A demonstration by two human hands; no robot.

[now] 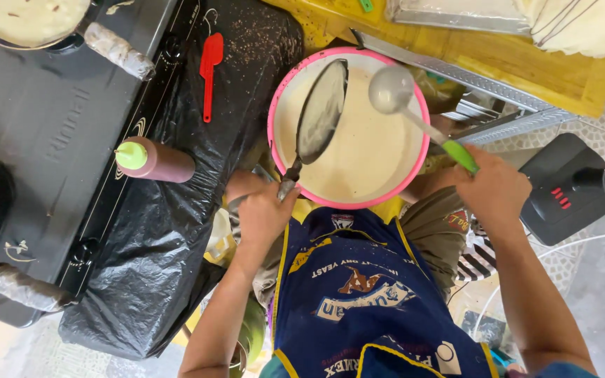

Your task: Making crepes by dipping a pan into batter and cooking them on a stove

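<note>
Ladle (391,89) hangs just right of tilted pan (322,112), both over batter basin (278,105); right hand (495,189) clasps the ladle's green handle, left hand (264,213) clasps the pan's.

A pink-rimmed basin (272,143) of pale batter is seen from above. A small dark pan (321,112), coated with batter, is held tilted over the basin by the left hand (264,210). A metal ladle (391,89) with a green handle is held over the basin by the right hand (495,189). Left of the basin, a red spatula (210,66) and a brown squeeze bottle (155,159) lie on black plastic sheeting (148,266).
</note>
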